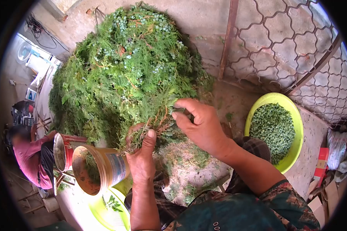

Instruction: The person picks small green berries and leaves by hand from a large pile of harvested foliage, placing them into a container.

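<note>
My left hand (142, 152) is closed around the stems of a bunch of green cypress sprigs (158, 125), its thumb pressed on top. Just right of it, my right hand (204, 125) is bent at the outer tips of the sprigs, with thumb and index finger drawn close together. What lies between those fingertips is too small to make out. Directly beyond both hands rises a large heap of cypress branches (123, 77), dotted with pale blue-green cones.
To the right stands a yellow-green basin (300, 134) full of small green cones (272, 131). At left are a tan bucket (113, 167), a red bucket (61, 154), another yellow-green basin (94, 215) and a seated person in pink (32, 158). A metal grille (293, 42) leans behind.
</note>
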Demonstrator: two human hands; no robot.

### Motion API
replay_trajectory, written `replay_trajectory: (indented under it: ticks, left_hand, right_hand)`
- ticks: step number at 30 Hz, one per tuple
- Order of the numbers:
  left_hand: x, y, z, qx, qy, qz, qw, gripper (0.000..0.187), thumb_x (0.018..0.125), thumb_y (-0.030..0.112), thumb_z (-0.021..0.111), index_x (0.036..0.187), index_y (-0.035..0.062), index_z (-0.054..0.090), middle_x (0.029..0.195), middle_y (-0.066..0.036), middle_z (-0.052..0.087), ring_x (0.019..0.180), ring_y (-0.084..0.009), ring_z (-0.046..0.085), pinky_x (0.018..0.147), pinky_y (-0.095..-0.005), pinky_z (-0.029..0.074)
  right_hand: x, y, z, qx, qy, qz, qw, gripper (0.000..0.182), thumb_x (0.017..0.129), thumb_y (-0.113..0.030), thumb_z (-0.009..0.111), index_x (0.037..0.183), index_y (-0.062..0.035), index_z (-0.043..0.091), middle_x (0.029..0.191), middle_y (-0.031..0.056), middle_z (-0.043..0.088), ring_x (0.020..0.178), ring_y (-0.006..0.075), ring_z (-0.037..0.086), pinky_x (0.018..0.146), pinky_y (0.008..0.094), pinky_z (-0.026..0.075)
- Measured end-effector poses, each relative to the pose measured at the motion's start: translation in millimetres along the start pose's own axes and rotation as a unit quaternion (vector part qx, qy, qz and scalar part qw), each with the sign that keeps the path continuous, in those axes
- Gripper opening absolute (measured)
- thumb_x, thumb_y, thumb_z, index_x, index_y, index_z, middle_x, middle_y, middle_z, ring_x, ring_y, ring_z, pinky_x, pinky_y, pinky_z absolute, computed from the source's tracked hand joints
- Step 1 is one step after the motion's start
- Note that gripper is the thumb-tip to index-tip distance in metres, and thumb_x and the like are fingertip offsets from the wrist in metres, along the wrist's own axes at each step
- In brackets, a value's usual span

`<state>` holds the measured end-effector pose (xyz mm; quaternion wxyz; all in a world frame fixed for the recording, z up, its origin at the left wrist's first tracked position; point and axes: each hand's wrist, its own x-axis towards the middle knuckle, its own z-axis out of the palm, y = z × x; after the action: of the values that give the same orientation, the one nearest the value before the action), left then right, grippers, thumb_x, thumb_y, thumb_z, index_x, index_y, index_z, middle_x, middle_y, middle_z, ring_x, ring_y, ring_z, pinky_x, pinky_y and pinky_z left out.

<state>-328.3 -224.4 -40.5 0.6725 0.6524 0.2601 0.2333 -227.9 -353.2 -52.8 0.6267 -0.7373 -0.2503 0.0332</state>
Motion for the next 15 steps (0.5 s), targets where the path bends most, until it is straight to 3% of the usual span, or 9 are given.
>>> replay_trajectory:
  ticks: [5, 7, 11, 15]
  left_hand:
    - [3, -1, 2, -0.125, 0.013, -0.043, 0.991, 0.041, 0.080, 0.011, 0.070, 0.116, 0.0032, 0.052, 0.103, -0.007, 0.059, 0.094, -0.0159, 0.053, 0.090, -0.0319, 0.040]
    - [5, -2, 2, -0.152, 0.006, -0.046, 0.987, 0.042, 0.080, 0.008, 0.069, 0.118, 0.0031, 0.052, 0.105, -0.008, 0.060, 0.095, -0.0162, 0.054, 0.090, -0.0319, 0.040]
    - [5, -6, 0, -0.142, 0.007, -0.050, 0.989, 0.040, 0.080, 0.003, 0.067, 0.117, 0.0034, 0.053, 0.104, -0.008, 0.061, 0.093, -0.0167, 0.058, 0.087, -0.0304, 0.046]
    - [8, -11, -1, -0.162, 0.011, -0.049, 0.985, 0.043, 0.079, 0.000, 0.067, 0.119, 0.0019, 0.051, 0.104, -0.008, 0.060, 0.095, -0.0160, 0.056, 0.086, -0.0307, 0.044]
  right_hand:
    - [0, 3, 2, -0.073, 0.001, -0.039, 0.997, 0.019, 0.080, -0.003, 0.064, 0.098, -0.0007, 0.057, 0.073, 0.0098, 0.059, 0.062, 0.0099, 0.053, 0.055, 0.0262, 0.043]
    - [2, 5, 4, -0.063, 0.043, -0.079, 0.994, 0.017, 0.079, -0.010, 0.063, 0.093, -0.0062, 0.054, 0.061, 0.0160, 0.055, 0.052, 0.0318, 0.057, 0.046, 0.0384, 0.042]
    - [1, -3, 1, -0.039, 0.044, -0.034, 0.998, 0.015, 0.080, -0.009, 0.063, 0.091, -0.0066, 0.054, 0.064, 0.0152, 0.056, 0.055, 0.0315, 0.058, 0.048, 0.0374, 0.043]
    - [-3, -3, 1, -0.006, -0.044, -0.122, 0.992, 0.013, 0.081, -0.010, 0.063, 0.090, -0.0063, 0.056, 0.076, 0.0132, 0.059, 0.063, 0.0312, 0.059, 0.053, 0.0349, 0.046]
